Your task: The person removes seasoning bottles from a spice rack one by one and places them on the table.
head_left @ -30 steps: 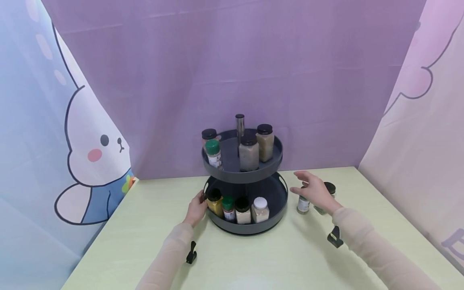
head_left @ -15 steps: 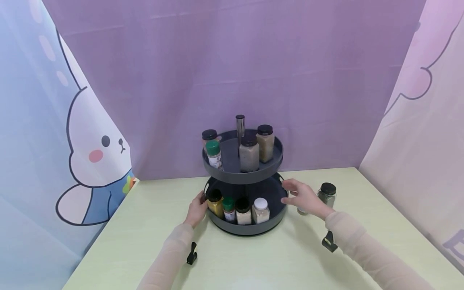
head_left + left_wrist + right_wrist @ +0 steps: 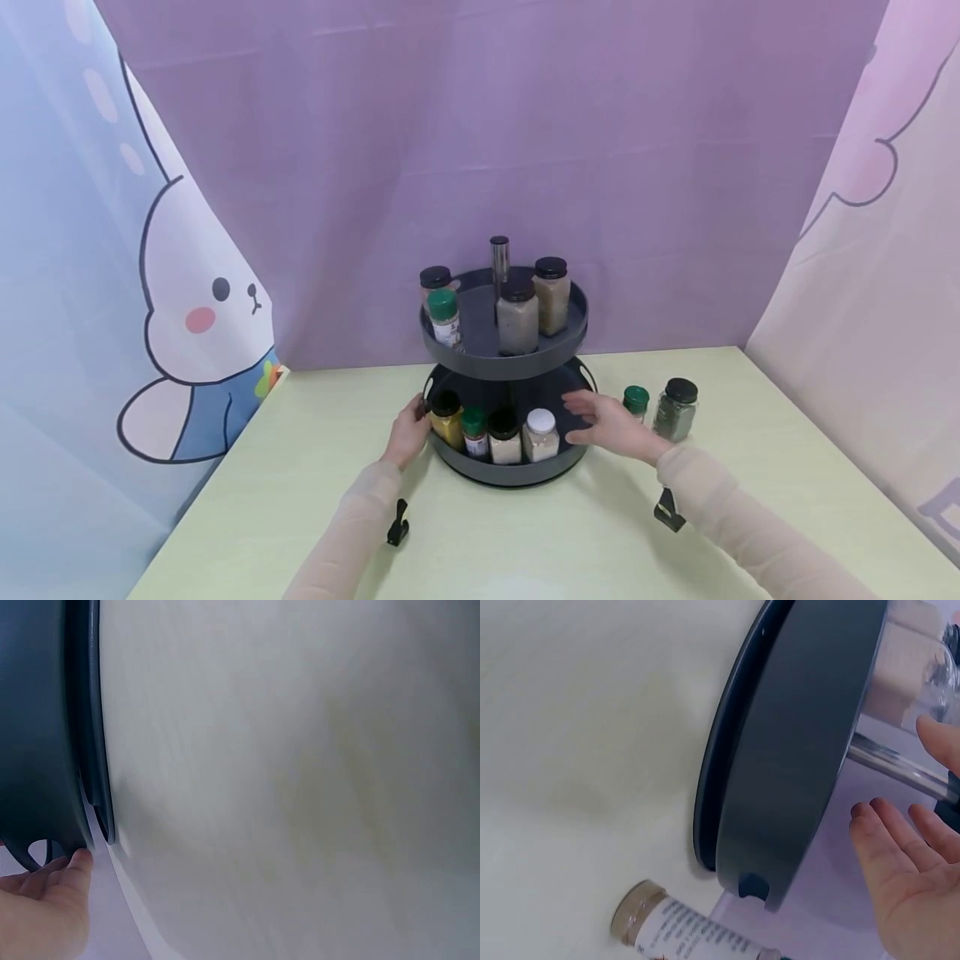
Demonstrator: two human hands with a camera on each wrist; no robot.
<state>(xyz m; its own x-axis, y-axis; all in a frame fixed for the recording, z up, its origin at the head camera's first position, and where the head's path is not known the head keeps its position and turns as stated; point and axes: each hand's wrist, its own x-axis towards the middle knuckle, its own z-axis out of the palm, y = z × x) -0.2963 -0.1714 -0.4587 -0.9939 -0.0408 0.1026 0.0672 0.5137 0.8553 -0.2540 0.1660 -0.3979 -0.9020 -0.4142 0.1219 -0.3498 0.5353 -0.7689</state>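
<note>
My left hand (image 3: 407,435) grips the left side of the lower grey tray (image 3: 510,477) of a two-tier rack; in the left wrist view the fingers (image 3: 56,879) are at its handle cutout. My right hand (image 3: 613,427), empty with fingers apart, reaches over the tray's right side, close to a white-lidded jar (image 3: 541,437). In the right wrist view the open hand (image 3: 911,877) stands above the tray rim (image 3: 787,765), short of a clear jar (image 3: 904,679). A yellow jar (image 3: 447,427), a green-lidded jar (image 3: 476,437) and a black-lidded jar (image 3: 504,442) stand along the front.
The upper tray (image 3: 510,367) holds several jars around a metal post (image 3: 500,258). Right of the rack, a green-lidded jar (image 3: 636,402) and a black-lidded jar (image 3: 675,412) stand on the table (image 3: 262,500), partly behind my right hand. A purple curtain (image 3: 525,125) hangs behind.
My right hand has moved left and slightly down, from in front of the loose jars to over the lower tray, uncovering the green lid. My left hand has kept its grip on the tray.
</note>
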